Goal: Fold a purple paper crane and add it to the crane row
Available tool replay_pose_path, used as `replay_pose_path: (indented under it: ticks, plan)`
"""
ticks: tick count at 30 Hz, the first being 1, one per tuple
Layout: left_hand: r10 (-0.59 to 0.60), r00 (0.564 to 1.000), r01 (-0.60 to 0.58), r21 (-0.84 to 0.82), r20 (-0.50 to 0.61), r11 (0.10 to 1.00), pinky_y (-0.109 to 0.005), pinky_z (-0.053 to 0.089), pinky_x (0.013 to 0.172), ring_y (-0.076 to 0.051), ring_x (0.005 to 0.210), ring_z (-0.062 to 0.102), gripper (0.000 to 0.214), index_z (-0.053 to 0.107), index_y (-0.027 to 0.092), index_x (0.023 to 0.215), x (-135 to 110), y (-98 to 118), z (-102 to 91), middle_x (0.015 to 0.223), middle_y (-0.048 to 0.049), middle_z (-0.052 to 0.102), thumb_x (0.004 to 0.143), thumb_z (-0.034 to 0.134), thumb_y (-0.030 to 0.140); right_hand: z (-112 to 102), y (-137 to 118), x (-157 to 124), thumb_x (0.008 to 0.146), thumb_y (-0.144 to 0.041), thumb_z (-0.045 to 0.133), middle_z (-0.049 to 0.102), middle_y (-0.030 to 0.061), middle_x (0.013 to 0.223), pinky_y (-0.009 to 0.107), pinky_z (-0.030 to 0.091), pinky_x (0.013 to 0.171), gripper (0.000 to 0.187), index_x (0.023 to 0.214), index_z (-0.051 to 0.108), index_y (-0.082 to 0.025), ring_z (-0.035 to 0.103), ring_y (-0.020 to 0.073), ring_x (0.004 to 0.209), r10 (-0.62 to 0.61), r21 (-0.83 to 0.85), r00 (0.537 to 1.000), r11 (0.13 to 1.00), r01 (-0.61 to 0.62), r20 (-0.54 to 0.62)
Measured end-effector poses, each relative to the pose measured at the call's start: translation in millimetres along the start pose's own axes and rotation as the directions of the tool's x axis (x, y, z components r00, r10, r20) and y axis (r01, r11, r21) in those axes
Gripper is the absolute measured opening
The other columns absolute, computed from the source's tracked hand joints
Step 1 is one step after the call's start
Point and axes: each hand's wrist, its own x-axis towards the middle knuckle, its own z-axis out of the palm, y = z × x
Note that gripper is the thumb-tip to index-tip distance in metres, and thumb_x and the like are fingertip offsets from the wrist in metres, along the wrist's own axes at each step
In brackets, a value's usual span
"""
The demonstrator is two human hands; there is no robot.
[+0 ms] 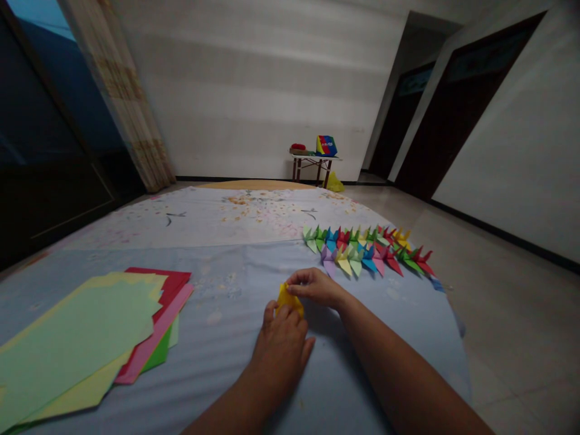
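Observation:
A piece of yellow origami paper (290, 299), folded into a small shape, sits on the pale blue bedsheet (226, 284). My left hand (281, 353) presses on its lower part, fingers curled over the folds. My right hand (315, 286) comes in from the right, its fingertips pinching the paper's top edge. Part of the yellow paper is hidden under both hands. To the left of my hands lies a stack of coloured paper sheets (86, 326), green on top, with yellow, pink and red beneath.
Several rows of folded paper cranes (362, 251) in many colours stand at the sheet's far right. A floral cloth (217, 217) lies beyond. Past the bedding's edge is a tiled floor, and a small folding table (312, 163) with objects stands against the back wall.

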Motion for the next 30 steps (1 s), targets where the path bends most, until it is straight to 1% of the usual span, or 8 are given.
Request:
replay_pose_path:
  ticks: [6,9,12,15,19,23,30]
  plan:
    - [-0.007,1.000,0.007,0.005,0.005,1.000,-0.051,0.027,0.101,-0.024,0.101,0.054,0.016,0.066,0.020,0.087,1.5,0.8,-2.2,0.098,-0.0051,0.066,0.082,0.056,0.031,-1.9,-2.0,-0.9,0.071,-0.043,0.063,0.065,0.0022,0.074,0.026,0.044,0.068,0.033,0.082,0.068,-0.013,0.057,0.0131,0.069,-0.039,-0.068,0.999,0.997,0.039,0.012]
    - [-0.009,1.000,0.009,-0.001,0.008,1.000,-0.051,0.027,0.101,-0.024,0.102,0.053,0.016,0.066,0.020,0.087,1.0,1.1,-2.5,0.098,-0.0052,0.066,0.082,0.056,0.031,-2.3,-3.5,-1.1,0.066,-0.044,0.069,0.065,0.0017,0.074,0.026,0.044,0.069,0.035,0.082,0.068,-0.013,0.056,0.0129,0.069,-0.045,-0.063,0.999,0.997,0.046,0.020]
    - [-0.010,1.000,0.010,-0.004,0.011,1.000,-0.051,0.027,0.101,-0.023,0.102,0.053,0.016,0.066,0.020,0.087,0.7,1.5,-2.5,0.099,-0.0051,0.065,0.083,0.055,0.031,-1.8,-3.2,-0.2,0.061,-0.045,0.072,0.063,0.0012,0.071,0.025,0.044,0.066,0.037,0.079,0.067,-0.013,0.055,0.0122,0.066,-0.035,-0.032,0.999,0.999,0.036,0.022]
    - [-0.012,1.000,0.012,0.005,0.013,1.000,-0.051,0.026,0.101,-0.023,0.101,0.053,0.015,0.066,0.020,0.086,0.9,1.8,-2.7,0.097,-0.0047,0.065,0.082,0.056,0.031,-1.0,-2.1,1.0,0.060,-0.048,0.072,0.064,0.0017,0.069,0.025,0.044,0.064,0.039,0.075,0.068,-0.013,0.056,0.0127,0.066,-0.021,-0.027,1.000,0.999,0.021,0.006]
    - [-0.002,1.000,0.002,0.018,0.005,1.000,-0.050,0.028,0.099,-0.024,0.099,0.053,0.015,0.066,0.019,0.084,1.1,1.7,-2.8,0.092,-0.0046,0.065,0.082,0.055,0.030,-0.8,-2.8,1.7,0.060,-0.050,0.072,0.066,0.0032,0.070,0.026,0.044,0.064,0.040,0.074,0.071,-0.013,0.058,0.0148,0.067,-0.016,-0.069,0.999,0.998,0.013,-0.034]
    - [0.003,1.000,-0.003,0.018,0.009,1.000,-0.050,0.027,0.099,-0.024,0.098,0.053,0.015,0.066,0.019,0.085,0.9,1.3,-2.7,0.092,-0.0045,0.064,0.082,0.055,0.030,-1.7,-3.9,1.2,0.063,-0.050,0.070,0.068,0.0043,0.073,0.027,0.045,0.067,0.038,0.076,0.073,-0.014,0.060,0.0171,0.071,-0.055,-0.128,0.997,0.991,0.048,-0.049]
    - [0.007,1.000,-0.007,0.025,0.003,1.000,-0.049,0.027,0.098,-0.023,0.096,0.053,0.016,0.065,0.020,0.084,1.0,0.4,-0.7,0.090,-0.0042,0.064,0.082,0.054,0.031,-5.2,-2.1,0.4,0.073,-0.049,0.061,0.070,0.0049,0.080,0.028,0.046,0.074,0.035,0.082,0.073,-0.017,0.061,0.0187,0.080,-0.161,-0.219,0.987,0.963,0.158,0.004]
